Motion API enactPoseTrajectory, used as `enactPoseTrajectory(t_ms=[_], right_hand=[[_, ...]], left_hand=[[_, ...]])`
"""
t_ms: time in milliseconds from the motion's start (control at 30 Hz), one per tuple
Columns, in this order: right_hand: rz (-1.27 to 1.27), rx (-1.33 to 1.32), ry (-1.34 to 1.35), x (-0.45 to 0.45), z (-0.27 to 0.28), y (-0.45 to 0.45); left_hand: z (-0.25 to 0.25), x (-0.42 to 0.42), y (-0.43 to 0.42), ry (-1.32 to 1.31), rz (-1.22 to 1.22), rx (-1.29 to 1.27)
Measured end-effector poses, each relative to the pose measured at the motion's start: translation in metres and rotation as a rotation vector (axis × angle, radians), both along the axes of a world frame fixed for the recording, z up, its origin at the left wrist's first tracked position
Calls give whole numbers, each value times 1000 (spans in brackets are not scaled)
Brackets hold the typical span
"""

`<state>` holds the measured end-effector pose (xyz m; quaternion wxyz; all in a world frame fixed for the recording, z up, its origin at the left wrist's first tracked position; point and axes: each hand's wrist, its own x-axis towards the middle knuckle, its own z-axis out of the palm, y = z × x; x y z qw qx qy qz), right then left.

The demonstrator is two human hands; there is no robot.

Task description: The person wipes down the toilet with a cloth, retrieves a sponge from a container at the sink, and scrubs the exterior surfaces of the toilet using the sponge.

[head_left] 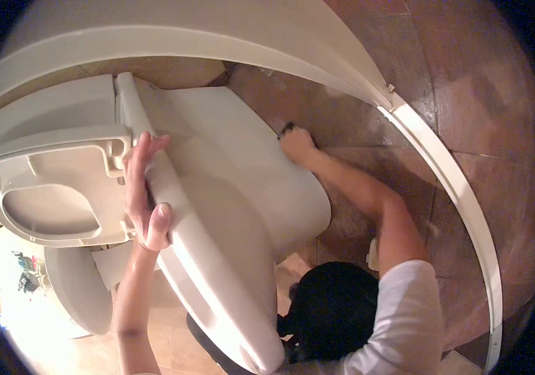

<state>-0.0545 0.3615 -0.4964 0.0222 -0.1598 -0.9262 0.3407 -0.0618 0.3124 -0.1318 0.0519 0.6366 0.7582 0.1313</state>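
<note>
Left hand (139, 203) is spread open on the smooth rim (195, 247) of the white toilet (236, 187), thumb held well apart from the fingers. Right hand (299, 150) is balled up tight around some little black thing (288, 127) down by the base, too small to tell what. Toilet's right between both arms, glossy and rounded, with the pale oval seat (74, 164) tipped up. Floor's slightly shiny brown tile (386, 69), and there's a curved whitish strip (458, 187) along it.
</note>
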Motion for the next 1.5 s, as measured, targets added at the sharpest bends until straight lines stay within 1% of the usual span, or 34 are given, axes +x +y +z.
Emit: enactPoseTrajectory(t_ms=[67,100,167,200,267,333,367,433,467,533,567,600,667,733,800,867,933,1000,1033,1067,1100,1133,1167,1233,1267,1433,1467,1500], right_hand=[[55,98,5,-30,11,20],[45,107,10,-46,9,18],[-255,-74,-26,-86,1,15],[-253,-71,-16,-81,5,17],[-53,-275,-55,-43,13,16],[-34,-542,-25,2,28,21],[-36,-533,-24,4,29,15],[-41,-1030,374,-3,29,7],[-38,-1025,380,-14,31,4],[-83,-677,534,-28,43,-3],[-4,-611,399,-31,41,8],[-10,-608,402,-39,33,20],[17,-318,17,-55,14,46],[-119,-50,104,-63,17,79],[-368,37,263,-78,11,105],[-492,22,330,-88,-5,113],[-566,21,380,-95,-24,110],[-646,48,479,-100,-40,99],[-631,67,534,-100,-46,84],[-605,89,568,-91,-42,70],[-462,76,473,-79,-40,62],[-317,58,382,-60,-26,56],[-38,30,197,-46,-10,55],[-588,-96,486,-79,-21,85],[-591,-102,492,-80,-13,84],[-185,-355,87,-57,15,71],[-106,-397,4,-54,12,66],[77,-401,-34,-73,-27,20]], left_hand=[[0,2,1,3,3,7],[0,2,1,-12,12,-1],[0,-1,4,-40,-1,-15],[0,-3,3,-30,0,-11],[2,-6,2,-23,-22,-43],[4,-2,4,-15,-20,-44],[4,-2,3,-30,-5,-28],[2,-1,4,-48,12,-3],[2,0,5,-55,16,2],[3,0,3,-61,20,-4],[3,0,4,-56,19,-9],[2,-1,5,-54,18,-10],[3,-3,3,-42,-6,-19],[2,-4,2,-31,-30,-18],[3,-7,1,3,-37,-31],[2,-7,2,-12,-38,-14],[1,-5,2,-69,-16,15],[1,-5,2,-71,-18,21],[2,-5,1,-75,-19,20],[3,-5,2,-76,-18,20],[4,-4,2,-63,-12,1],[5,-4,3,-50,-7,-20],[4,-4,4,-50,-7,-16],[6,-4,4,-36,-33,-50],[5,-6,4,-29,-34,-55],[5,-4,4,-53,-9,-49],[5,-4,5,-57,-12,-47],[5,-4,5,-60,-8,-38]])
